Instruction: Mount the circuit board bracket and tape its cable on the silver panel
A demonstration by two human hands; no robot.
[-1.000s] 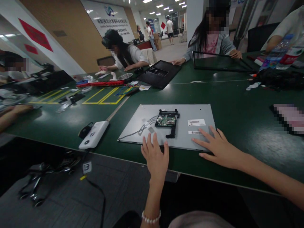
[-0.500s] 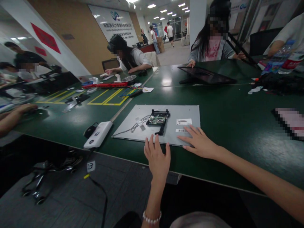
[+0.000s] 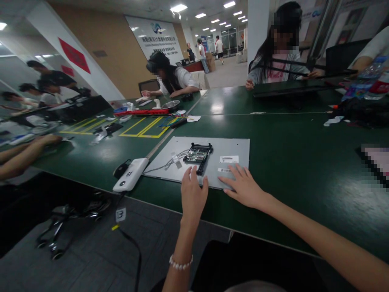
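A grey metal panel [image 3: 237, 148] lies flat on the green table [image 3: 291, 162] in front of me. A small circuit board in a black frame [image 3: 197, 155] sits on it, with thin cables [image 3: 165, 163] running off to the left and two white labels [image 3: 228, 159] to its right. My left hand [image 3: 192, 195] rests open on the panel's near edge, just below the black frame. My right hand [image 3: 244, 187] lies flat and open on the panel's near right corner, beside the labels. Neither hand holds anything.
A white device marked 13 [image 3: 130, 175] lies left of the panel, its cable hanging off the table edge. Yellow floor-style markings [image 3: 142, 127] and red tools [image 3: 139, 112] sit further left. Other people work across the table with a dark screen panel [image 3: 291, 90]. Another person's arm [image 3: 24, 152] rests at the left.
The camera has swung to the right and lifted. Both my hands stay flat on the panel's near edge; my left hand has crept forward toward the black frame. The person opposite has lowered their dark panel.
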